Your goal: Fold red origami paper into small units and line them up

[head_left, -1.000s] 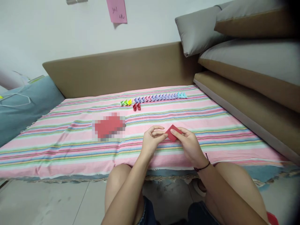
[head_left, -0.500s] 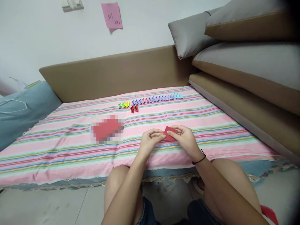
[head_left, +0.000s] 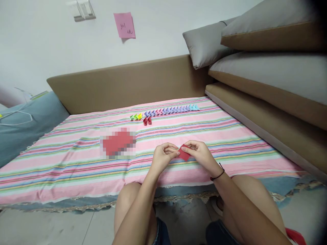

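Note:
A small folded piece of red paper (head_left: 184, 153) is held above the striped cloth, between both hands. My left hand (head_left: 165, 154) pinches its left corner with thumb and fingers. My right hand (head_left: 199, 152) grips the upper right part, thumb lying across the front. Beyond the hands, two dark red folded paper pieces (head_left: 147, 120) stand side by side on the cloth. Behind them runs a row of folded purple, pink and blue paper pieces (head_left: 171, 110). Green and yellow folded pieces (head_left: 135, 116) sit to the left of that row.
A blurred red patch (head_left: 118, 142) lies left on the striped cloth (head_left: 84, 163). Stacked grey and brown cushions (head_left: 268, 71) line the right side. A brown backrest (head_left: 127, 86) stands against the wall, below a pink note (head_left: 124, 25). Something red (head_left: 295, 235) shows at lower right.
The red paper has turned in my fingers, so a corner now points downward. Both hands stay in nearly the same place. The whole view has shifted slightly.

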`<state>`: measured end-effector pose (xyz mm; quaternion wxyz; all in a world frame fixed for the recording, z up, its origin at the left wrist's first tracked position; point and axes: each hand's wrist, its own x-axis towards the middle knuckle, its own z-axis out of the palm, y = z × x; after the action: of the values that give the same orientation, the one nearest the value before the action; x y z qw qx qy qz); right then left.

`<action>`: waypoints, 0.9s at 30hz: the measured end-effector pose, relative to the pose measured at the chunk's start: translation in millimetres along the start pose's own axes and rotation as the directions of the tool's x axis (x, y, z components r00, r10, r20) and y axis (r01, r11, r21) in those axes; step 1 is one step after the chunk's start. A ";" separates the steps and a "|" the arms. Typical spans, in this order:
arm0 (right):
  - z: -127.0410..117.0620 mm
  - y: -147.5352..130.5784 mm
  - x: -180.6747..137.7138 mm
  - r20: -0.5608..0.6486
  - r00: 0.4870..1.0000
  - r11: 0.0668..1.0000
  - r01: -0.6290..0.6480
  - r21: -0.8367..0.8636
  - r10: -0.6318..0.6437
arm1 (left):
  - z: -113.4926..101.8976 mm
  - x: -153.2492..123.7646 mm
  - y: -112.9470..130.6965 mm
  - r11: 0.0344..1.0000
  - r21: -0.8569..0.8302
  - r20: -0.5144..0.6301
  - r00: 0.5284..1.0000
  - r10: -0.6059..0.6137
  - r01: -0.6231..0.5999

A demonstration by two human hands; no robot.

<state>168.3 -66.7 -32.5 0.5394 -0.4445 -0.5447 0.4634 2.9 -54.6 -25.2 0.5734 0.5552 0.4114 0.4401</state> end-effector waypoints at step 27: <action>1.6 2.8 1.1 -0.008 1.000 0.998 0.027 0.056 -0.027 | 5.1 -0.9 6.9 0.999 -0.047 -0.141 0.990 0.015 -0.021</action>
<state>166.7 -65.1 -35.0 0.5598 -0.4233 -0.5354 0.4698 7.2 -56.8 -18.1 0.5523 0.5126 0.4349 0.4930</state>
